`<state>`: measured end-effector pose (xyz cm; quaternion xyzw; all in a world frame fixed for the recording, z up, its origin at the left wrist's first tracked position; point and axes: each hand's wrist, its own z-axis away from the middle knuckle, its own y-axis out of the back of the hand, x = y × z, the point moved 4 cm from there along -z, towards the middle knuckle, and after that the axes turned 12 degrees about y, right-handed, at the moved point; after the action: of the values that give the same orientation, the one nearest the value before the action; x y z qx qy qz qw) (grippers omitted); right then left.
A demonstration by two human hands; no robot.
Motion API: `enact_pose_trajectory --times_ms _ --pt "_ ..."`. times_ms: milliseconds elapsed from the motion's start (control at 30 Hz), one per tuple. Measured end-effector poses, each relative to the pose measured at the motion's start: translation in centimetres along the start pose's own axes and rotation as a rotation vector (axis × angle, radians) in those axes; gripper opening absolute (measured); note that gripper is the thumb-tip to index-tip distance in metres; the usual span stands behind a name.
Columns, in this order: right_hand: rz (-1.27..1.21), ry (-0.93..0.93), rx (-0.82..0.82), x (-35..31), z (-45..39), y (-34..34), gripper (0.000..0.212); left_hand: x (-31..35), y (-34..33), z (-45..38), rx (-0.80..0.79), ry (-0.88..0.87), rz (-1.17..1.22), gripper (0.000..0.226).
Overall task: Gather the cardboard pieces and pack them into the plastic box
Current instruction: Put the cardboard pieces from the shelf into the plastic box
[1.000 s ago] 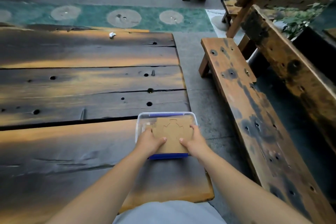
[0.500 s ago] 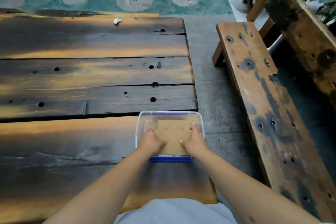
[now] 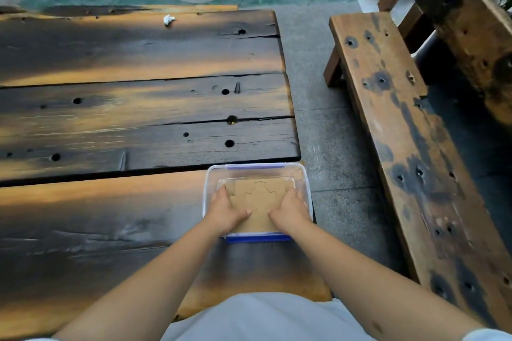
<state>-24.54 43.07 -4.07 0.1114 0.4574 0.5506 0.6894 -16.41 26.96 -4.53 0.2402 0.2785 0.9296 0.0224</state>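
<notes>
A clear plastic box (image 3: 256, 168) with blue clips stands at the right end of the near table plank. Inside it lie brown cardboard pieces (image 3: 260, 199), the top one with a cut-out outline. My left hand (image 3: 227, 209) grips the left side of the cardboard stack inside the box, fingers curled over it. My right hand (image 3: 289, 209) holds the right side the same way. The near part of the cardboard is hidden under both hands.
The dark, hole-pocked wooden table (image 3: 124, 119) stretches left and away. A small white scrap (image 3: 168, 19) lies near its far edge. A wooden bench (image 3: 401, 133) runs along the right, across a strip of grey floor (image 3: 321, 86).
Both hands have pushed the cardboard lower into the box. The view has tilted down and closer; the box stays in place.
</notes>
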Motion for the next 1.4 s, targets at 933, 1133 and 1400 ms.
enact_pose_trajectory --times_ms 933,1133,1400 --pt "-0.566 0.089 -0.188 2.0 -2.8 0.7 0.081 -0.3 0.3 -2.6 -0.201 0.061 0.155 0.043" --pt "-0.422 0.055 -0.198 1.5 -3.0 0.7 0.089 0.3 0.8 -2.9 -0.272 0.228 0.227 0.061" --pt "-0.546 0.01 -0.203 1.7 -3.3 0.8 0.089 0.7 1.1 -2.8 -0.247 0.237 0.162 0.09"
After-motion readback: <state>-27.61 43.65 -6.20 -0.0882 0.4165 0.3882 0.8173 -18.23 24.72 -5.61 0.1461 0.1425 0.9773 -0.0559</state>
